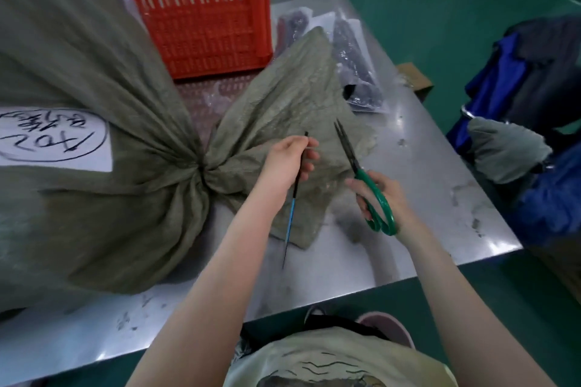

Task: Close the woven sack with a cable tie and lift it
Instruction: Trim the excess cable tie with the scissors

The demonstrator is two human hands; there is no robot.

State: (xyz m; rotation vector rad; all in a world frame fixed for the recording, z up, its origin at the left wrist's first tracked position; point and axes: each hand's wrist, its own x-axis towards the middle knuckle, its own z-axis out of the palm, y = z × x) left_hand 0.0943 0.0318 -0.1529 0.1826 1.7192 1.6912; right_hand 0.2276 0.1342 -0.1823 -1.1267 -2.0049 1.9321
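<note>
Woven sack (94, 192) lies on its side across the left of our steel table (440, 166), its neck cinched tight at the middle and the loose mouth fanning out to the right. Our left hand (287, 163) is closed around a thin black cable tie (294, 195) above that flap. Our right hand (385, 198), near right, grips green-handled scissors (364, 179) with blades nearly together. An orange crate (201, 9) stands at the far side.

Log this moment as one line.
sack: neck cinched | left hand: holds cable tie strip | right hand: holds green scissors, blades nearly closed | lift: pending
</note>
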